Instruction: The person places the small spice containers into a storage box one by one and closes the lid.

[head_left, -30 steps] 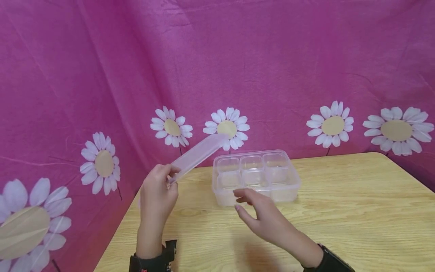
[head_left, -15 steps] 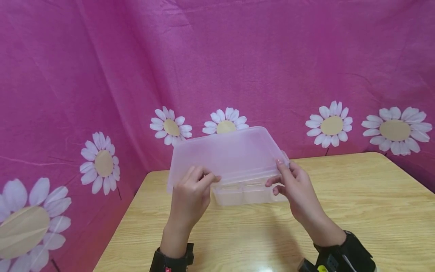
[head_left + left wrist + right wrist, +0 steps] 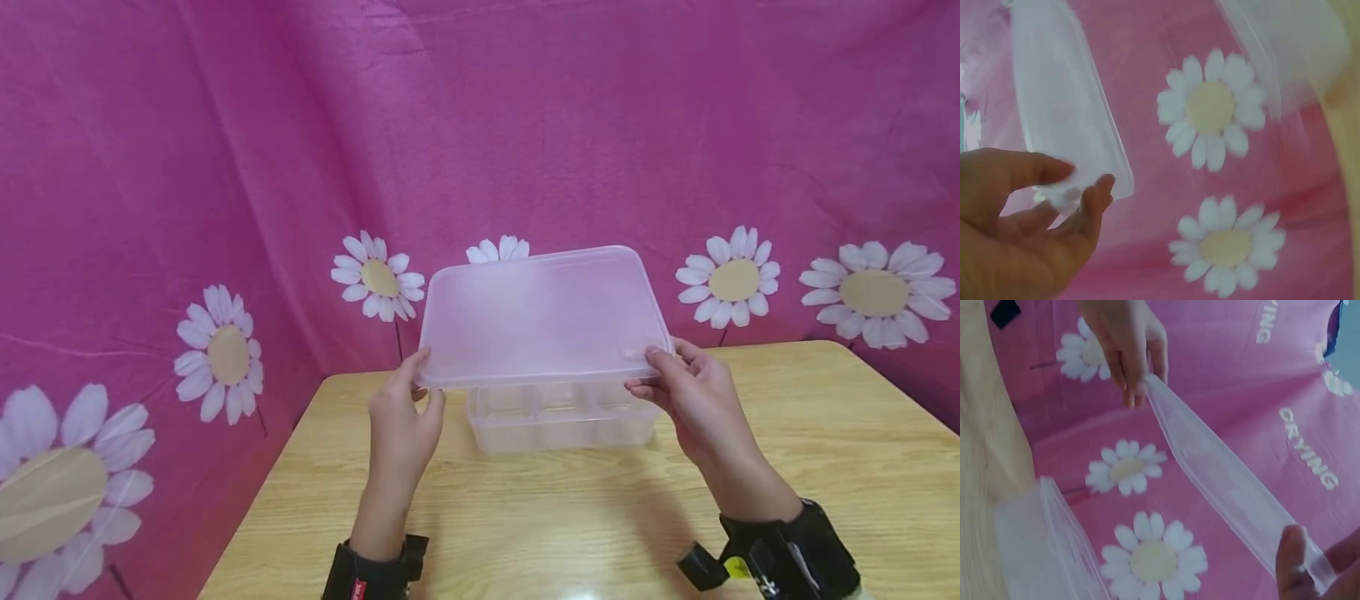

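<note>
A translucent pinkish-white plastic lid (image 3: 536,321) is held up, tilted, over a clear compartmented box (image 3: 562,431) on the table. My right hand (image 3: 705,408) pinches its near right corner, thumb on top and fingers beneath. At the near left corner my left hand (image 3: 397,437) holds the lid, fingertips at the edge and thumb below it. In the left wrist view the fingers loosely surround the lid's corner (image 3: 1100,150). The right wrist view shows the lid (image 3: 1222,475) edge-on between both hands, apart from the box (image 3: 1038,544). The lid hides the rear compartments in the head view.
The light wooden table (image 3: 525,517) extends around the box on all sides. Behind and to the left hangs a magenta cloth (image 3: 570,125) printed with white daisies. Black straps with devices (image 3: 787,550) sit on both wrists.
The lid, first held edge-up by the left hand alone, has swung flatter and rightward over the box. The right hand has taken its right corner; the left has shifted to the left corner.
</note>
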Available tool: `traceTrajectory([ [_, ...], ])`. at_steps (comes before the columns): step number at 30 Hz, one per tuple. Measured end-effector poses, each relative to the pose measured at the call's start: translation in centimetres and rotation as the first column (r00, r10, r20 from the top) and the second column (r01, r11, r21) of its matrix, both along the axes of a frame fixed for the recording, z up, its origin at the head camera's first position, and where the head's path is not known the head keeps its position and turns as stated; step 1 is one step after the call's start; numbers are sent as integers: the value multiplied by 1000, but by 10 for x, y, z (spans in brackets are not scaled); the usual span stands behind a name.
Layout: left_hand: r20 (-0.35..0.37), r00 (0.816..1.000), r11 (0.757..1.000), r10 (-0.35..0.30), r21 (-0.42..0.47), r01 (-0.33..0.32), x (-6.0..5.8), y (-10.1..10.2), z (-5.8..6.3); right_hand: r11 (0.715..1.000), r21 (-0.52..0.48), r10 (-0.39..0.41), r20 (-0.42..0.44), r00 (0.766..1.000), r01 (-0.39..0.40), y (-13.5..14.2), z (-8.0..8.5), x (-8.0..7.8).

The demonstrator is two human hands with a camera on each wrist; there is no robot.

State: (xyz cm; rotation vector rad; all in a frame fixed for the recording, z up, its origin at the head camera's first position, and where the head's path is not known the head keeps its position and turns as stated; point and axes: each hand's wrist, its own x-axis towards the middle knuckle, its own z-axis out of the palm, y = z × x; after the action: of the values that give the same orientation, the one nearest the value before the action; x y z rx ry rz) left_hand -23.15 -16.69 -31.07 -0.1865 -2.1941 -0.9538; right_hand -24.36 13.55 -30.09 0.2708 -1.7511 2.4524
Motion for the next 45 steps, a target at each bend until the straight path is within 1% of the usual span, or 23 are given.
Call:
traceTrajectory([
  [1, 38, 998, 998, -51, 43, 50, -1, 0, -1, 1000, 25, -3, 6, 1000, 2, 3, -1, -3],
  [2, 80, 991, 990, -110, 98, 102, -3, 0, -1, 998, 62, -6, 20, 1000, 5, 7, -3, -7],
  [3, 129, 978, 978, -166, 150, 146, -4, 0, -2, 995, 102, -5, 34, 999, 2, 11, -5, -11],
  [4, 176, 959, 960, -224, 209, 186, -5, 0, -2, 989, 150, -6, 48, 999, -1, 16, -8, -15],
  [6, 240, 908, 905, -343, 343, 251, -9, 3, -4, 967, 254, -14, 67, 998, -3, 26, -13, -25],
  [7, 257, 889, 880, -380, 398, 261, -12, 5, -5, 948, 318, -27, 72, 997, 3, 30, -17, -30],
  [8, 268, 878, 863, -397, 435, 257, -17, 7, -8, 924, 382, -43, 71, 997, 13, 33, -21, -34],
  [9, 278, 874, 852, -399, 464, 242, -22, 9, -11, 895, 445, -60, 62, 996, 27, 35, -25, -39],
  [10, 283, 876, 846, -391, 485, 221, -27, 11, -15, 857, 513, -82, 48, 995, 46, 37, -30, -43],
  [11, 290, 885, 851, -364, 489, 190, -32, 13, -19, 817, 572, -103, 29, 994, 68, 38, -34, -47],
  [13, 319, 904, 878, -285, 466, 112, -41, 15, -29, 738, 664, -141, -17, 990, 117, 38, -43, -52],
  [14, 332, 909, 891, -251, 447, 83, -44, 16, -33, 706, 694, -158, -40, 987, 141, 38, -47, -54],
  [15, 350, 909, 899, -224, 434, 54, -46, 17, -37, 675, 719, -172, -60, 983, 163, 37, -50, -55],
  [16, 366, 909, 910, -199, 414, 33, -48, 17, -41, 649, 738, -188, -78, 979, 183, 37, -53, -56],
  [18, 394, 904, 924, -169, 382, 6, -51, 18, -47, 615, 758, -218, -98, 971, 214, 37, -57, -58],
  [21, 419, 897, 942, -142, 335, -8, -53, 19, -52, 588, 774, -248, -104, 963, 235, 36, -62, -61],
  [22, 420, 898, 948, -131, 317, -10, -53, 19, -53, 578, 780, -254, -109, 961, 241, 36, -63, -62],
  [24, 408, 907, 958, -107, 285, -15, -52, 20, -55, 560, 787, -255, -132, 958, 258, 36, -66, -64],
  [28, 384, 921, 970, -67, 240, -30, -51, 21, -57, 527, 795, -248, -196, 949, 302, 34, -70, -67],
  [31, 384, 922, 975, -45, 217, -43, -51, 21, -59, 515, 797, -250, -210, 945, 314, 33, -72, -69],
  [35, 393, 919, 980, -25, 192, -55, -52, 21, -60, 511, 805, -259, -191, 947, 302, 33, -73, -68],
  [42, 384, 923, 984, -9, 170, -61, -53, 22, -61, 496, 813, -271, -189, 944, 305, 33, -76, -67],
  [45, 374, 927, 986, -10, 158, -53, -53, 23, -60, 495, 814, -275, -183, 944, 303, 34, -75, -66],
])
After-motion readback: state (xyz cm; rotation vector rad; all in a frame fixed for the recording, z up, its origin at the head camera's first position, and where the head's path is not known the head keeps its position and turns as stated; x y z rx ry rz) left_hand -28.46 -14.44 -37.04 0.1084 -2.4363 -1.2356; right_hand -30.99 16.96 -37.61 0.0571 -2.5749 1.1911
